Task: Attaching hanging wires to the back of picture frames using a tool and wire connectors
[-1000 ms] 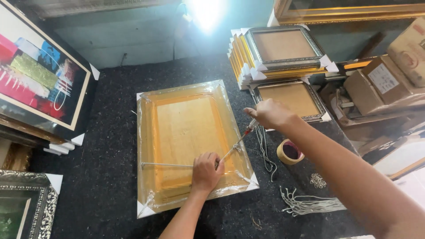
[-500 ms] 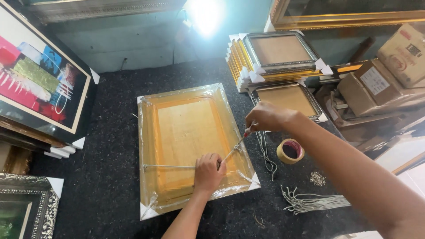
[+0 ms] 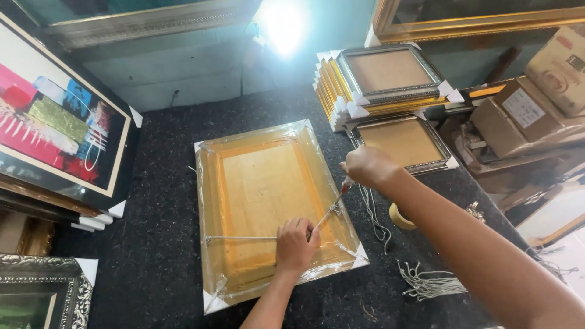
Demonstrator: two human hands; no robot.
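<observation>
A plastic-wrapped gold picture frame (image 3: 268, 176) lies face down on the dark worktop (image 3: 164, 201), with white corner guards. A thin hanging cord (image 3: 241, 238) stretches across its back from the left side. My left hand (image 3: 296, 244) pinches the cord near the frame's lower right. My right hand (image 3: 369, 167) holds a slim screwdriver (image 3: 332, 207) with a red collar. Its tip rests on a small metal fitting at the frame's right rail.
A stack of silver and gold frames (image 3: 384, 82) stands at the back right, another frame (image 3: 403, 141) below it. A tape roll (image 3: 401, 218) and a bundle of cords (image 3: 426, 283) lie at right. An abstract painting (image 3: 58, 131) leans at left; cardboard boxes (image 3: 530, 109) at far right.
The view has shifted slightly. My right hand has dropped lower and nearer the frame's right rail, still on the screwdriver. My left hand stays on the cord.
</observation>
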